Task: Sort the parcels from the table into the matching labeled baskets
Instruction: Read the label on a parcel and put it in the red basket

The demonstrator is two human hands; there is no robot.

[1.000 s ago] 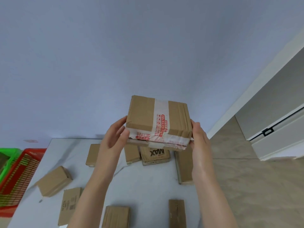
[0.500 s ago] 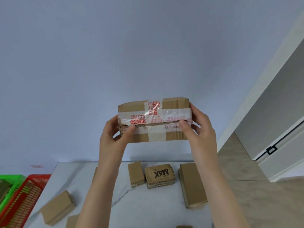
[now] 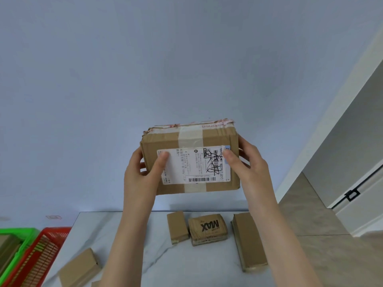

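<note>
Parcel [image 3: 189, 160] raised above the worktop [image 3: 132, 241], gripped at its ends by left hand [image 3: 143, 172] and right hand [image 3: 248, 164], shipping label [image 3: 193, 165] facing up but scribbled over, so liable to be misread and dropped in the wrong basket.

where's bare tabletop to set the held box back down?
Both hands, left hand and right hand, hold the labelled parcel above the table. Bare patches: the back-left corner by the red basket, and the middle strip between the forearms, in front of the MAX parcel. Crowded: the back row, where three parcels sit close together.
</note>
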